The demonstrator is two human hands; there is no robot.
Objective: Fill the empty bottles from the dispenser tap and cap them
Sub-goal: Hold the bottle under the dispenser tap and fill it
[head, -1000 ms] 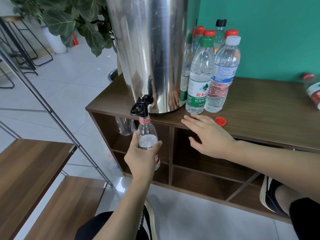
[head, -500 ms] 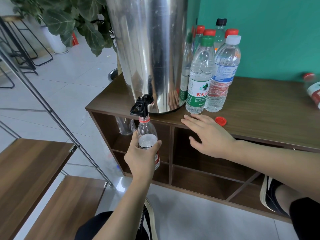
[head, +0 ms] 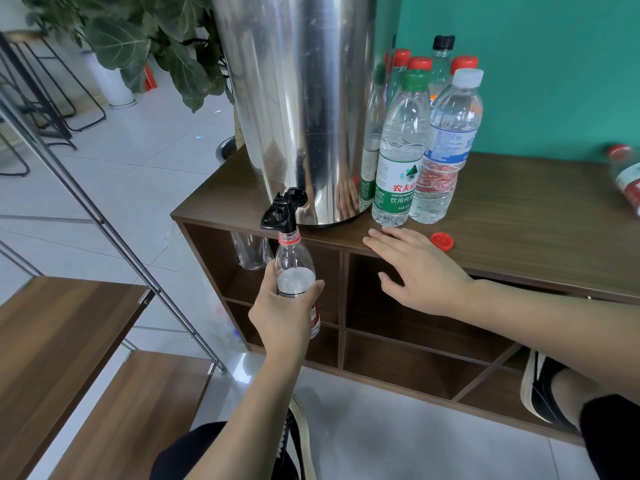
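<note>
Steel fills the top of our view: the dispenser (head: pixel 298 109) stands on the brown tabletop (head: pixel 519 244), its black tap (head: pixel 282 213) jutting past the front edge. We hold a clear bottle (head: pixel 294 268) upright under that tap, its open red-ringed neck right at the spout. Our left hand (head: pixel 284 313) grips the bottle's lower body, fingers (head: pixel 317 289) and thumb curled round it. Water shows inside, its surface roughly level with the top of our grip.

Our right hand (head: pixel 419 271) rests flat on the tabletop edge, fingers straight and spread, holding nothing. A loose red cap (head: pixel 442 241) lies on the tabletop just beside that hand, near its knuckles but apart from it.

Right of the dispenser stands a cluster of capped bottles: a green-capped one (head: pixel 398 157) in front, touching a white-capped one (head: pixel 446 150), with red-capped and black-capped ones behind. Another bottle (head: pixel 627 178) shows blurred at the far right edge. A clear bottle (head: pixel 251 251) shows in the upper left cubby of the shelf below.
</note>
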